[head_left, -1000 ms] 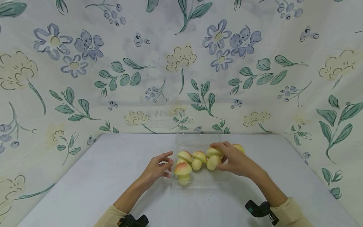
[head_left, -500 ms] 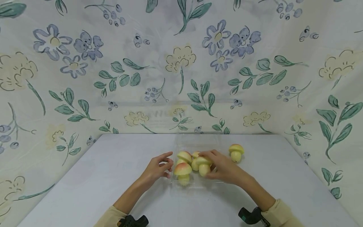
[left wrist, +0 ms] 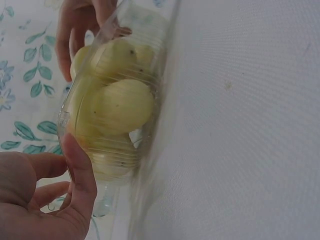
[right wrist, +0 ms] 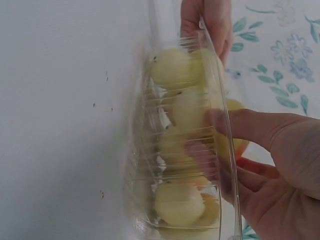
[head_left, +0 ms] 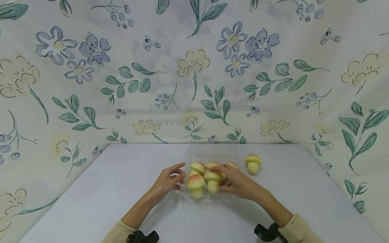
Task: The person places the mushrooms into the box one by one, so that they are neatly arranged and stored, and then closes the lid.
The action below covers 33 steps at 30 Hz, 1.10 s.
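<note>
A clear plastic box (head_left: 240, 189) sits on the table with several pale yellow, mushroom-shaped pieces inside, their caps blushed red. At the box's left side, my left hand (head_left: 170, 178) pinches the rim between thumb and fingers, as the left wrist view shows. My right hand (head_left: 240, 182) reaches into the box and grips one mushroom-shaped piece (head_left: 213, 180) in the front row. Left of it stands another piece (head_left: 196, 182); behind are more, including one at the left (head_left: 198, 167). Through the box wall in the right wrist view, the right fingertips look blurred.
One more mushroom-shaped piece (head_left: 253, 164) stands on the white table (head_left: 127, 162), right of the box. The box's clear lid (head_left: 212, 149) lies folded open toward the back. Behind the table hangs a floral cloth (head_left: 194, 84).
My right hand has moved left and toward the front with the mushroom-shaped piece, which now stands beside the front-left one. The left hand has stayed at the box's left side.
</note>
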Each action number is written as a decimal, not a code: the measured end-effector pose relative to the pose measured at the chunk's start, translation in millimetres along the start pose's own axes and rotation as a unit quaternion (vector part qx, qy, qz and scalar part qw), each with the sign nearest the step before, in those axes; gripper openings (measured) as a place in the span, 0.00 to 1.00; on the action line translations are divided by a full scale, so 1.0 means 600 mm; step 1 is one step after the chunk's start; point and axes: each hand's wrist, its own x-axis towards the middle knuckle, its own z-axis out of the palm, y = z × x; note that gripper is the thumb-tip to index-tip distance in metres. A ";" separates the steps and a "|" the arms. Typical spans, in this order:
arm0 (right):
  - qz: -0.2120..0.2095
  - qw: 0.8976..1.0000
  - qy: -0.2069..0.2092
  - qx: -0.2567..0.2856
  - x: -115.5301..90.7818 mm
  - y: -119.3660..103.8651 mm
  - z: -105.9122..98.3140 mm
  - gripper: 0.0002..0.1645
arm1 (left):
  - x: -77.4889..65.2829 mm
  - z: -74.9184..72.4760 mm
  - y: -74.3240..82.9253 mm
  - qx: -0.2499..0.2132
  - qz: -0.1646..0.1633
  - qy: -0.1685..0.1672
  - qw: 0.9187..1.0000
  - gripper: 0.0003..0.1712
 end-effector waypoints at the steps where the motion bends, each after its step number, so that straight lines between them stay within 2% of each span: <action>1: -0.001 1.000 -0.001 0.001 0.000 0.000 0.000 0.37 | 0.000 0.000 0.000 -0.001 0.000 0.000 1.000 0.32; 9: -0.014 1.000 0.003 -0.020 0.000 0.004 0.000 0.31 | 0.000 0.000 0.000 -0.001 0.001 0.000 1.000 0.32; 19: -0.024 0.997 0.017 -0.074 0.000 0.007 0.003 0.25 | 0.000 0.000 -0.002 0.000 0.001 0.001 1.000 0.32; 26: -0.010 0.998 0.010 -0.057 -0.003 0.006 0.001 0.26 | -0.001 -0.001 -0.001 0.001 0.002 -0.002 1.000 0.32; 33: -0.016 0.999 0.005 -0.035 -0.005 0.010 -0.006 0.28 | -0.001 0.000 0.000 0.004 -0.001 0.002 1.000 0.31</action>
